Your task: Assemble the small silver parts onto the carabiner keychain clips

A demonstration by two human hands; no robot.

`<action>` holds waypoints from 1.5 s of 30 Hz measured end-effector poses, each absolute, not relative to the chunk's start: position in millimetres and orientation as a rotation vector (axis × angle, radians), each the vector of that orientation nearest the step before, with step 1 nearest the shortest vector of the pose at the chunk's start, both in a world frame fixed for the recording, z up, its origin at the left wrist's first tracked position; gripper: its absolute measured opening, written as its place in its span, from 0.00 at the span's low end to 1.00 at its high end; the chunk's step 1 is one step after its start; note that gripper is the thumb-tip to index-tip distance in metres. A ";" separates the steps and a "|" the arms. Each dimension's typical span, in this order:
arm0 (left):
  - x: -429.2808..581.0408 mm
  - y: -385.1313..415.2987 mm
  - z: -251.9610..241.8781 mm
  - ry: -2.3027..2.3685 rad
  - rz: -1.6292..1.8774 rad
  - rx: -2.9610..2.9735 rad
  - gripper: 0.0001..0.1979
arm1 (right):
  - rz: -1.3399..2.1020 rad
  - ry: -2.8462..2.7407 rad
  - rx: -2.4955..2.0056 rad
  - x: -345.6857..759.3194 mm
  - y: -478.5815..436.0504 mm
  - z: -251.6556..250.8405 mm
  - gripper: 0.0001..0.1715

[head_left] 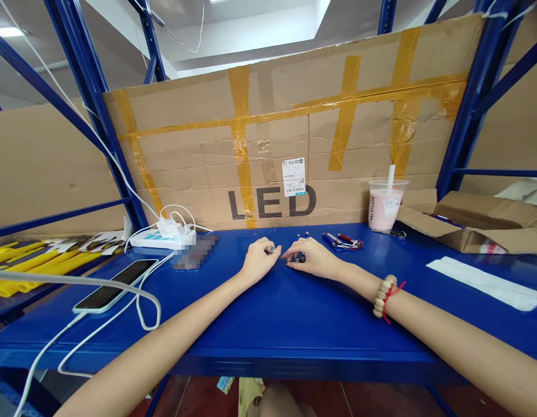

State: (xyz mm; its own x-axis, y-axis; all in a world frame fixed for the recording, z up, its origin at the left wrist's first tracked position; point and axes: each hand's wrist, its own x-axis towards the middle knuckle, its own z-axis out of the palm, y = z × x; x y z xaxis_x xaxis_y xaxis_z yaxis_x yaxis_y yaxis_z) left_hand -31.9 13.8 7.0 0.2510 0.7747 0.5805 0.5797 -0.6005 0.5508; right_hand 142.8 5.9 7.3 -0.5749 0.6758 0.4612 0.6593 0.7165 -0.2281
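My left hand (260, 259) is closed around a small cylinder (270, 250) whose silvery end sticks out past the fingers. Just to its right, my right hand (312, 258) curls low over the table, fingers bent around a small black piece (299, 258); the hand hides most of it, so its kind is unclear. The fingertips of both hands are close together, with a narrow gap between. Behind my right hand lie tiny metallic bits (303, 234). Farther right rests a cluster of blue, silver and red carabiner-like pieces (343, 241).
At the right stand a cup of pink drink (383, 205), an open cardboard box (477, 226) and a white paper strip (485, 282). Leftward are a white power strip (161, 236), a phone (116, 286) and loose cables (157, 313). Cardboard (198, 168) walls the blue table's (268, 324) back.
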 end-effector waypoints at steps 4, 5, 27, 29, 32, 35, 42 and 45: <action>-32.3 15.6 5.6 1.353 1.228 2.290 0.18 | -0.049 -2.418 -1.054 142.9 4.0 8.4 0.08; -32.5 16.1 5.0 1.363 1.221 2.290 0.18 | -0.092 -2.411 -1.081 142.9 3.6 8.8 0.07; -34.1 19.4 -4.1 1.221 1.056 2.352 0.11 | 0.023 -1.999 -0.809 126.6 -11.5 15.0 0.06; -33.9 18.8 -4.3 1.198 1.038 2.344 0.10 | 0.052 -1.996 -0.796 125.5 -11.7 14.8 0.06; -33.4 17.7 -4.9 1.174 1.023 2.323 0.09 | 0.074 -2.031 -0.816 125.1 -10.6 13.5 0.07; -32.9 17.0 -5.4 1.183 1.013 2.291 0.07 | 0.046 -2.093 -0.862 125.9 -10.2 12.7 0.08; -31.1 16.6 -3.0 1.144 1.045 2.213 0.08 | -0.030 -2.114 -0.909 126.1 -16.1 16.8 0.08; -30.2 15.4 0.2 1.163 1.121 2.195 0.14 | 0.024 -1.997 -0.979 130.4 -11.4 18.3 0.10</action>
